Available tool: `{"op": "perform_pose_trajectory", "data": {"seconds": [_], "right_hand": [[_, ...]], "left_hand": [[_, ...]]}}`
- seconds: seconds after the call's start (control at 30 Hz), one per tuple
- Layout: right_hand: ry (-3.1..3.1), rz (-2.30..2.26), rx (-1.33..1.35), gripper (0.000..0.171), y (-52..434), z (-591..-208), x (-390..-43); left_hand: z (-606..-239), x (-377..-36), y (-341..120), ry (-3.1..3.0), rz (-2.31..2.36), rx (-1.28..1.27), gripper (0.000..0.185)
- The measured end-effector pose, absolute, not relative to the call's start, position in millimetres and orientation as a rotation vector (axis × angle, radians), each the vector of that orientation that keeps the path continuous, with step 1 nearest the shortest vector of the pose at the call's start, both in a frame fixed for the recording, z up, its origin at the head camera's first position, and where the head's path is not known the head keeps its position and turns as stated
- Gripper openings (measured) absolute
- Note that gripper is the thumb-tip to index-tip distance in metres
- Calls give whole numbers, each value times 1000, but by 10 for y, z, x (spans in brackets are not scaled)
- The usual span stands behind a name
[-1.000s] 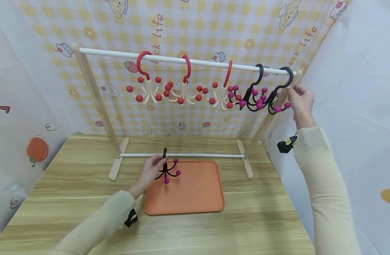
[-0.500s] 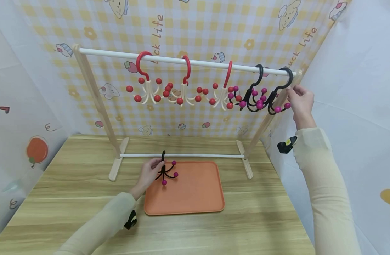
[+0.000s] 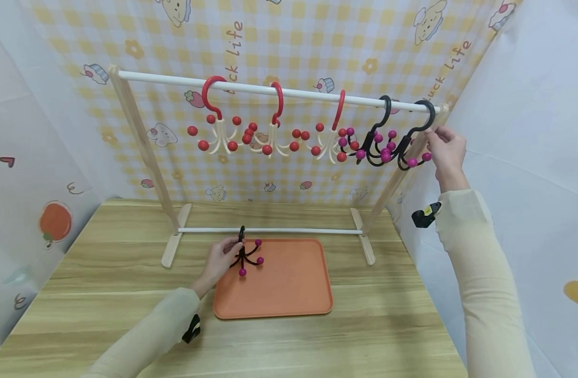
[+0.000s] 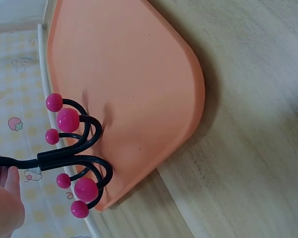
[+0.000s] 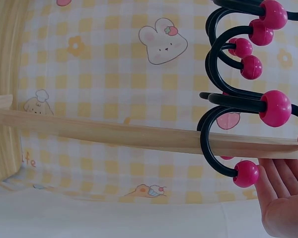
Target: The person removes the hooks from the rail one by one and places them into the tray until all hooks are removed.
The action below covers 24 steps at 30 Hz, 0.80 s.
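My left hand (image 3: pixel 221 258) pinches the stem of a black multi-prong hook with pink balls (image 3: pixel 246 255) (image 4: pixel 72 154), holding it just above the left part of the orange tray (image 3: pixel 289 289) (image 4: pixel 139 89). My right hand (image 3: pixel 443 149) (image 5: pixel 283 198) is up at the right end of the white rail (image 3: pixel 175 80), fingers touching the rightmost black hook with pink balls (image 3: pixel 413 142) (image 5: pixel 238 114) that hangs there. A second black hook (image 3: pixel 378 139) hangs beside it. Three red-and-white hooks (image 3: pixel 270 131) hang further left along the rail.
The wooden rack (image 3: pixel 137 157) stands on a wooden table (image 3: pixel 104 294), its low crossbar (image 3: pixel 293 230) just behind the tray. Patterned cloth walls (image 3: pixel 293 42) close in the back and sides.
My left hand has lowered the black hook slightly towards the tray. The right hand stays at the rightmost hanging hook.
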State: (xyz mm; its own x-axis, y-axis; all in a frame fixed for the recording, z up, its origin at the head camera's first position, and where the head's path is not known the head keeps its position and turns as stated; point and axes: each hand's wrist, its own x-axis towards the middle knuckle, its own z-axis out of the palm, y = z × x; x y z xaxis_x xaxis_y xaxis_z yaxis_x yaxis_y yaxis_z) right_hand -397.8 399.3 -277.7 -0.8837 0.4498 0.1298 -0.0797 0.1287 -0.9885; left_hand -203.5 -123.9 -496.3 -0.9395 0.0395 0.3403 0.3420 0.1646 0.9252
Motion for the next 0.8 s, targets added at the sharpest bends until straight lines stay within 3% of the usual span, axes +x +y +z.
{"op": "perform_pose_trajectory", "data": {"seconds": [0.23, 0.47, 0.8], "right_hand": [[-2008, 1841, -381, 34, 3958, -2726, -3945], [-2061, 1764, -356, 41, 3888, -2698, -3859], [-2034, 1807, -308, 44, 3900, -2709, -3838]], "left_hand": [[-4930, -2013, -1273, -2334, -1853, -250, 28], [-4787, -2019, -1371, -2416, -1811, -76, 39], [-4498, -2226, -1544, -2309, -1782, -258, 36]]}}
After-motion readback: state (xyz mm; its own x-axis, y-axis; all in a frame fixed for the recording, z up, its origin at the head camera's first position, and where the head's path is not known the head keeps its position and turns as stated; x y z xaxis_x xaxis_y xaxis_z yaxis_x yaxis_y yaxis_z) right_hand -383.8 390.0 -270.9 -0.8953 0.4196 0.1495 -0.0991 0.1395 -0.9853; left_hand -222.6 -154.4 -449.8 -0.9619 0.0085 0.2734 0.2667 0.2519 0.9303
